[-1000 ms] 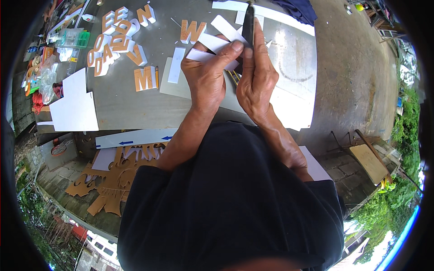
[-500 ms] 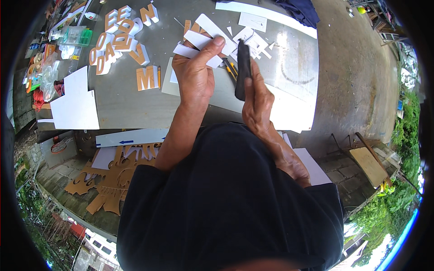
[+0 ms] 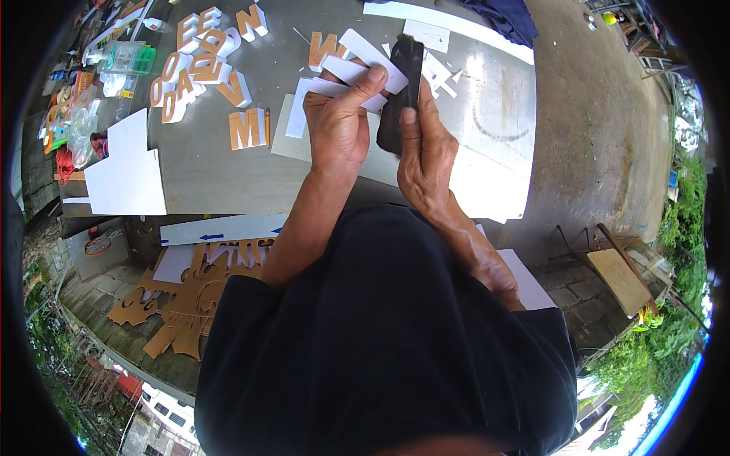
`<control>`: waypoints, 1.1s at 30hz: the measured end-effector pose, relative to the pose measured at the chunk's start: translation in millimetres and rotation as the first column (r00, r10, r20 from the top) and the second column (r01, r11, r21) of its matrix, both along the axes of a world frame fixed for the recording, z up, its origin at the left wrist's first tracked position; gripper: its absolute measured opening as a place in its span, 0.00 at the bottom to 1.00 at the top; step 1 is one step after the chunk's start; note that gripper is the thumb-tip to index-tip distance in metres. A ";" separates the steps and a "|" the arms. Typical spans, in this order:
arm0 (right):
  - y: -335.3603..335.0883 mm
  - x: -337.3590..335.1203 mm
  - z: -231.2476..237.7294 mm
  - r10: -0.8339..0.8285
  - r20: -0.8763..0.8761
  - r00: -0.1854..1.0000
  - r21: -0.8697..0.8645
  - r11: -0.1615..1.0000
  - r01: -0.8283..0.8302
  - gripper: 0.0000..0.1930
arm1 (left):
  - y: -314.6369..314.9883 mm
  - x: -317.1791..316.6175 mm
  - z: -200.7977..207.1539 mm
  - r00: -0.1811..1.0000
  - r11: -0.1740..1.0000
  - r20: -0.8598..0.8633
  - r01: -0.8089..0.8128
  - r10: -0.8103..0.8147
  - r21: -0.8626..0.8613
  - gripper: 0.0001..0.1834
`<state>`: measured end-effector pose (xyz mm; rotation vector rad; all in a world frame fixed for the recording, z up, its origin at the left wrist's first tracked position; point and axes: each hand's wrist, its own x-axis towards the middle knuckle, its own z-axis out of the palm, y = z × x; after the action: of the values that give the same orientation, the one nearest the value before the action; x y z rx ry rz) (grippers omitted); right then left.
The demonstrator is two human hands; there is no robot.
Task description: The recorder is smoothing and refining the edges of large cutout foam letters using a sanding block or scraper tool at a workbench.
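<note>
While a clear-and-green box (image 3: pixel 128 61), its contents too small to tell, sits on the left of the grey counter (image 3: pixel 220 185), brown-faced letters (image 3: pixel 245 131) rest nearby; concrete floor (image 3: pixel 593 121) spreads rightward. Above the counter, the left hand's grip (image 3: pixel 334 125) pinches fanned white strips (image 3: pixel 371 58) pointing far-left; the right hand's grip (image 3: pixel 430 148) holds a dark block (image 3: pixel 403 80), its long axis running away from the body.

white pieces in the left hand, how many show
3 show: the top piece, the middle piece and the bottom piece, fanned out in the left hand; others may be hidden behind them.
</note>
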<state>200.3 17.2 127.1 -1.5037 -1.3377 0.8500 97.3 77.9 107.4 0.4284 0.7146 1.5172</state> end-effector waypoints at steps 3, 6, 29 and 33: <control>16.4 -1.1 8.7 -0.015 0.026 1.000 0.160 0.987 0.011 0.23 | -0.5 -0.3 3.7 1.000 1.000 0.006 0.020 -0.020 -0.009 0.11; 8.8 -0.6 -16.2 -0.025 0.186 0.982 0.337 0.941 -0.040 0.23 | 1.8 -1.9 4.4 1.000 0.999 0.001 -0.006 0.006 0.048 0.11; 24.0 -2.1 -15.5 -0.040 0.357 0.933 0.491 0.858 -0.151 0.29 | 0.1 -1.0 1.4 0.998 0.999 0.057 0.001 0.001 -0.034 0.13; -0.3 4.6 -43.1 0.015 0.426 0.905 0.366 0.912 -0.187 0.31 | 5.3 -5.3 -7.5 0.997 0.992 0.012 -0.077 0.079 -0.100 0.14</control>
<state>204.9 16.9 84.0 -1.3320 -1.7932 0.2843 92.0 83.2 99.9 0.3161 0.7990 1.5492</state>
